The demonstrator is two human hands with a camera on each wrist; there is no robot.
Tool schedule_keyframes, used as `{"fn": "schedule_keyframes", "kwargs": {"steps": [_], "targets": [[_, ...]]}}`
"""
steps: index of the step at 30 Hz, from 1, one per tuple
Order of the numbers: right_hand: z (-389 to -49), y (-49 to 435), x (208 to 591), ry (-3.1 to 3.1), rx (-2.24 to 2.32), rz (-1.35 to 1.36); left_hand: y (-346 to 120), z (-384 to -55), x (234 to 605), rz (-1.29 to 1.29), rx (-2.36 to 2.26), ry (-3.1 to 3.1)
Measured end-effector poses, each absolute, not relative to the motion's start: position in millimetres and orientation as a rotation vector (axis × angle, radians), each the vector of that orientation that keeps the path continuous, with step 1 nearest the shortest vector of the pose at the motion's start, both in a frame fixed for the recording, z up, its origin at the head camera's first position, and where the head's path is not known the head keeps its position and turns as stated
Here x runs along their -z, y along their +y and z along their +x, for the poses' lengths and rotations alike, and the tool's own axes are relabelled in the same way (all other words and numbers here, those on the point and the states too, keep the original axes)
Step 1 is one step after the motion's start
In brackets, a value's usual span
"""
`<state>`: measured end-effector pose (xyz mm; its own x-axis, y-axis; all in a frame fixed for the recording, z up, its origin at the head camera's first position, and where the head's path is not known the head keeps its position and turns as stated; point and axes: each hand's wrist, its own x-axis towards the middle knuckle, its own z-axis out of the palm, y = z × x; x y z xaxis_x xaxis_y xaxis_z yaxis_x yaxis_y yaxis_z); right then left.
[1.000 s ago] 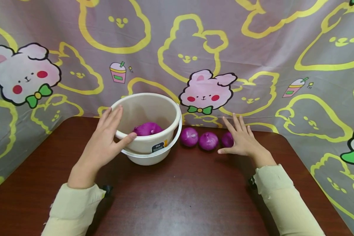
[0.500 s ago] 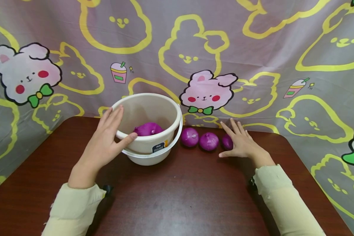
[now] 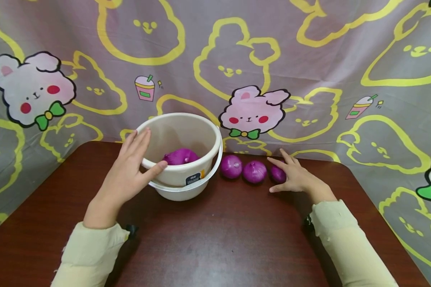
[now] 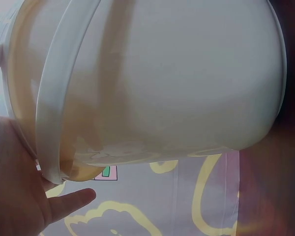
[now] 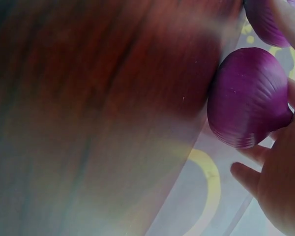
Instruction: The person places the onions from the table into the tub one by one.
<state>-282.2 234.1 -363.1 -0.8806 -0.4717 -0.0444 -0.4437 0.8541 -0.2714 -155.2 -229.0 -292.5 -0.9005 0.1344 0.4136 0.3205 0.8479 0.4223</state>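
An off-white bucket (image 3: pixel 172 175) with a white bail handle stands at the back left, a purple onion (image 3: pixel 182 156) visible inside it. My left hand (image 3: pixel 127 171) rests against the bucket's left rim, fingers extended and thumb over the front edge; in the left wrist view the hand (image 4: pixel 19 191) lies beside the rim. Three onions sit in a row right of the bucket: one nearest it (image 3: pixel 231 166), a middle one (image 3: pixel 254 172), and a right one (image 3: pixel 278 173). My right hand (image 3: pixel 299 177) spreads around the right onion (image 5: pixel 248 98), its thumb and fingers apart.
A dark red-brown tabletop (image 3: pixel 208 239) extends in front of the bucket and onions. Behind it hangs a grey cloth (image 3: pixel 186 79) with yellow outlines and rabbit prints, close to the back edge.
My right hand has lowered slightly around the right onion, its fingertips dropping. The left hand and the bucket stay where they were.
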Motion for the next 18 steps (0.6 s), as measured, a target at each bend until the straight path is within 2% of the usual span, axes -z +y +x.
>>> {"fn": "schedule_keyframes", "kwargs": {"steps": [8, 18], "targets": [[-282.0, 233.2, 363.6, 2.899, 0.467, -0.817, -228.1, -155.5, 292.1, -0.329, 0.698, -2.655], [-281.6, 231.6, 364.8, 2.871, 0.49, -0.797, -228.6, -154.6, 291.6, -0.326, 0.701, -2.664]]}}
